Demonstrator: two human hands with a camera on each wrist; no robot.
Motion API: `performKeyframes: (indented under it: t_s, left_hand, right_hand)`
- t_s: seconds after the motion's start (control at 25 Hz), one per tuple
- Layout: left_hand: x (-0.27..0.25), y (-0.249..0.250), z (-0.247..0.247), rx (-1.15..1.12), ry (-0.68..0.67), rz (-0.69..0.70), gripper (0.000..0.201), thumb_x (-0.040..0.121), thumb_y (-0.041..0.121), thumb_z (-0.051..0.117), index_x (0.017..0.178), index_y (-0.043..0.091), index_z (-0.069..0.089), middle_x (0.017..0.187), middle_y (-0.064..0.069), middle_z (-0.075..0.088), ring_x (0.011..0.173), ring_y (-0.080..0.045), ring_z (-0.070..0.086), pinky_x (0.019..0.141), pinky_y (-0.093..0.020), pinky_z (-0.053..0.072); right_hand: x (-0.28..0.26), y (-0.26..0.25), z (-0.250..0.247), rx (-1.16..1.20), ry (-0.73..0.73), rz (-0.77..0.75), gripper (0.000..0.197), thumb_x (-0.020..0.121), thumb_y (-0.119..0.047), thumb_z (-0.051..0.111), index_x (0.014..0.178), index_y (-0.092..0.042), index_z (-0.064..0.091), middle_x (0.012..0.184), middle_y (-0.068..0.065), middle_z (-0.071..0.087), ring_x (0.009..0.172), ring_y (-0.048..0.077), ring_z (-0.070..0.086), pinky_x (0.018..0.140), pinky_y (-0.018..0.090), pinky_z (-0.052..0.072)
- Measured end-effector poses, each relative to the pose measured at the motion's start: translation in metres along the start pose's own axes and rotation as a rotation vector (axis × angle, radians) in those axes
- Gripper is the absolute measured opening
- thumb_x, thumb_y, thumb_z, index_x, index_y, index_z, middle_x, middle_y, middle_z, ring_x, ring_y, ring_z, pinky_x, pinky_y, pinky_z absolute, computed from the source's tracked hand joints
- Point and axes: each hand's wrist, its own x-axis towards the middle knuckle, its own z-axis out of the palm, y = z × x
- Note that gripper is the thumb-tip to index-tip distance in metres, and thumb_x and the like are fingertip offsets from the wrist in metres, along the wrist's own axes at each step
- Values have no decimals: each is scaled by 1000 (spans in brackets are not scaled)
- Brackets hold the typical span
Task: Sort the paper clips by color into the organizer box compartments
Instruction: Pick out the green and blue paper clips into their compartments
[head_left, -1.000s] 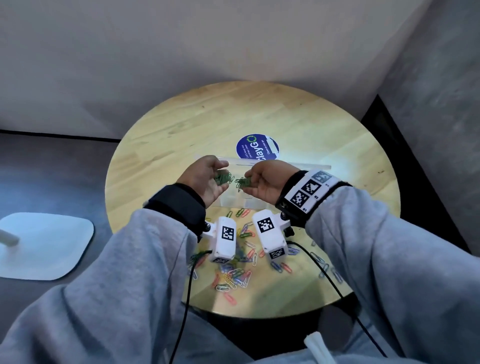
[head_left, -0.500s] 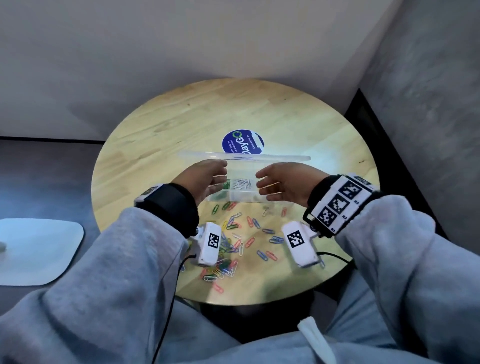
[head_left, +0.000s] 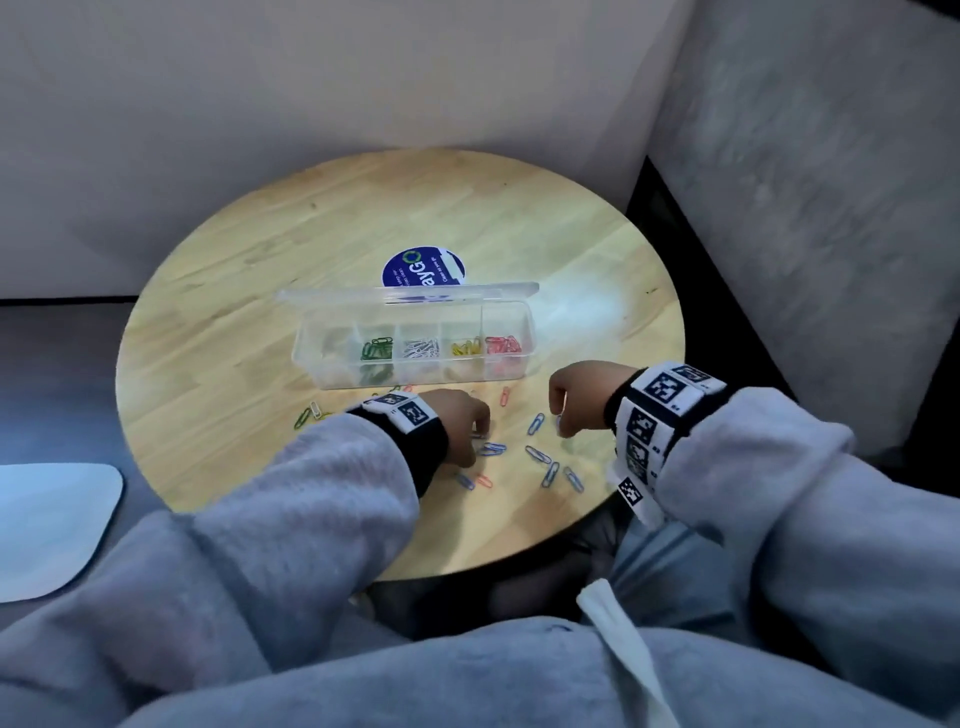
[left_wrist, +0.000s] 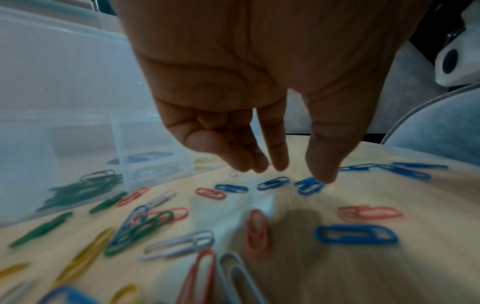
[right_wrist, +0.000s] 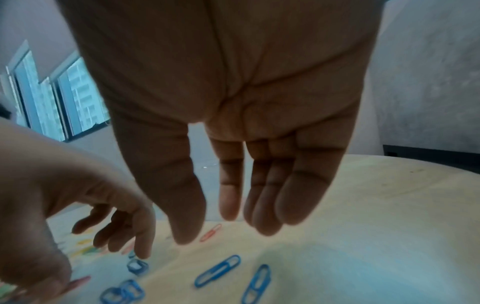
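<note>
The clear organizer box (head_left: 332, 371) stands mid-table with its lid tipped back. Its compartments hold green clips (head_left: 376, 349), white clips (head_left: 421, 349), yellow clips (head_left: 466, 347) and red clips (head_left: 503, 345); the leftmost one looks empty. Loose clips (left_wrist: 179, 243) of mixed colours lie in front of the box. My left hand (head_left: 470, 422) (left_wrist: 298, 172) hangs over them with relaxed fingers pointing down, the thumb tip at a blue clip (left_wrist: 309, 185), holding nothing. My right hand (head_left: 563, 410) (right_wrist: 207, 226) hovers with straight fingers above other blue clips (right_wrist: 218, 270), empty.
The round wooden table (head_left: 234, 332) carries a blue round sticker (head_left: 421, 265) behind the box. Its front edge runs just under my wrists. A white flat base (head_left: 47, 530) lies on the floor at left, and a grey wall (head_left: 805, 208) rises at right.
Both hands pinched green clips above the box, let them go over it, then dropped to the loose clips near the table's front. The box now shows unobstructed.
</note>
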Motion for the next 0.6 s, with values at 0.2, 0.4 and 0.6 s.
performKeyframes:
  t_s: [0.2,0.4,0.6]
  left_hand:
    - [15,9,8,44,72,-9,45,75,30,68,117,20,57,118,-6,58,107,-27,56,89,-32,48]
    - [24,13,12,20,63,23,36,71,29,68,105,24,57,109,-1,59,101,-24,56,86,-36,51]
    - [31,17,12,-38,24,51,19,78,20,68,96,19,69,102,-3,68,94,-24,62,76,-29,48]
  right_hand:
    - [19,8,12,-23,-22,80,49,80,-23,68,123,-1,57,112,15,65,75,20,48,54,22,35]
    - [30,7,29,-40,12,-37,63,68,-30,77,122,-18,46,114,4,53,92,25,59,74,31,49]
    - [35,0,39,-68,39,-117,56,69,-23,79,115,-22,48,115,5,48,96,27,59,71,31,43]
